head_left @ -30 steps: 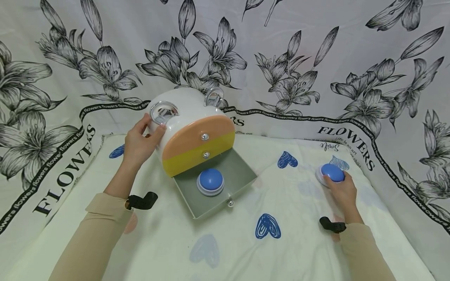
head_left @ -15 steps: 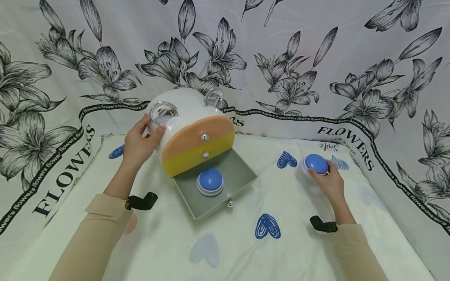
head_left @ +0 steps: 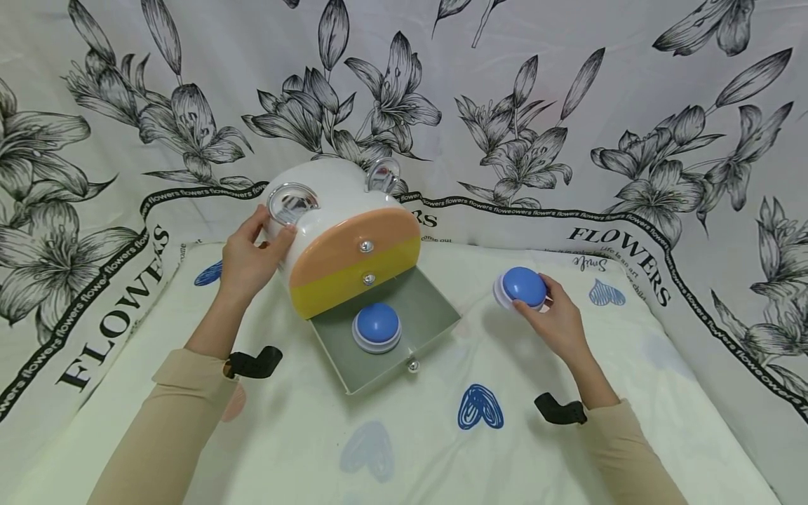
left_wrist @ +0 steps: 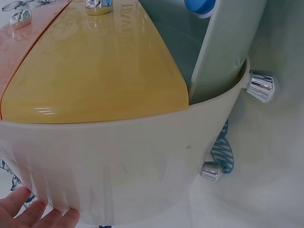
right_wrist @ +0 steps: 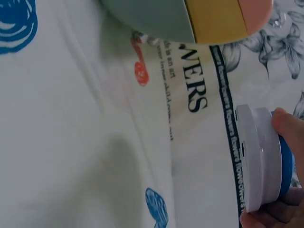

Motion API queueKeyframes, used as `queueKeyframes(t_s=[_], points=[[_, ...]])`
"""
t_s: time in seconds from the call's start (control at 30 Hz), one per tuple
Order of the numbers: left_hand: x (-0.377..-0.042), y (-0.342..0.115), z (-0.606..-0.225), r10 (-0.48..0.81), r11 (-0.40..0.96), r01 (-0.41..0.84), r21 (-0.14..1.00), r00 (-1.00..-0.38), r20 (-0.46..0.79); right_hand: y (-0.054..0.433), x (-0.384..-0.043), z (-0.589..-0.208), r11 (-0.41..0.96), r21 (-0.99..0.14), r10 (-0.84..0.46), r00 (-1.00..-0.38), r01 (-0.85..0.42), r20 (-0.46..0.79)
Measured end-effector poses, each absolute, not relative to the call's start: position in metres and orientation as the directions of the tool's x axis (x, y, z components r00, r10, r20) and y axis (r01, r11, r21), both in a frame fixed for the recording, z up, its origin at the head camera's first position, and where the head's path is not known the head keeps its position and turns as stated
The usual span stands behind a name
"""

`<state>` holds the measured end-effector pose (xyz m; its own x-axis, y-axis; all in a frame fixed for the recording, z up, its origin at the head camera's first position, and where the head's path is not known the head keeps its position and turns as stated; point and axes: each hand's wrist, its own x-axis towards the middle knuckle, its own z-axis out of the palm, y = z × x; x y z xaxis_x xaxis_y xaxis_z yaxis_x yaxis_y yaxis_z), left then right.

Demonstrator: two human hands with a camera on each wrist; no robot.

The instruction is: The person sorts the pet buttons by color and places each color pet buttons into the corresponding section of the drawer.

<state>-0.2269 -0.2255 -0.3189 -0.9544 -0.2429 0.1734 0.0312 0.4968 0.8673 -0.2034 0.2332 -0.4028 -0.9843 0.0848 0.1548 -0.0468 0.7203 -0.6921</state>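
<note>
A white, rounded mini drawer cabinet (head_left: 337, 182) stands left of centre, with orange and yellow drawer fronts and chrome knobs. Its grey-green bottom drawer (head_left: 435, 301) is pulled out. In that drawer sits a push button (head_left: 376, 324) with a blue dome and white base. My left hand (head_left: 252, 256) rests on the cabinet's left side, thumb and fingers spread; the left wrist view shows fingertips (left_wrist: 66, 219) against the white wall. To the right of the drawer, my right hand (head_left: 558, 319) holds a second blue-domed push button (head_left: 524, 286) by its edge, tilted above the cloth.
A white cloth (head_left: 416, 456) printed with hearts covers the surface. Behind it rises a flower-printed fabric backdrop (head_left: 480, 140) with a black lettered band. A chrome knob (head_left: 412, 365) sticks out from the open drawer's front. Chrome rings (head_left: 293, 205) stand on the cabinet's top.
My right hand has lifted the second push button and carried it left toward the drawer. The left hand, the cabinet and the button in the drawer stay as they were.
</note>
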Motion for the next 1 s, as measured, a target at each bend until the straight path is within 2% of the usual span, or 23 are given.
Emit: queueKeyframes(t_s=[0.23,0.57,1.0], points=[[-0.227,-0.227,-0.319,-0.251,0.495,0.016,0.869,-0.954,0.161,0.205,-0.2,-0.396,0.721,-0.676,-0.037,-0.982,-0.154,0.185],[-0.228,-0.227,-0.319,-0.251,0.492,0.01,0.871,-0.956,0.153,0.169,-0.2,-0.388,0.73,-0.63,-0.145,-0.961,-0.264,0.235],[-0.227,-0.226,-0.318,-0.245,0.489,0.021,0.872,-0.956,0.161,0.119,-0.201,-0.381,0.732,-0.579,-0.322,-0.931,-0.359,0.171]])
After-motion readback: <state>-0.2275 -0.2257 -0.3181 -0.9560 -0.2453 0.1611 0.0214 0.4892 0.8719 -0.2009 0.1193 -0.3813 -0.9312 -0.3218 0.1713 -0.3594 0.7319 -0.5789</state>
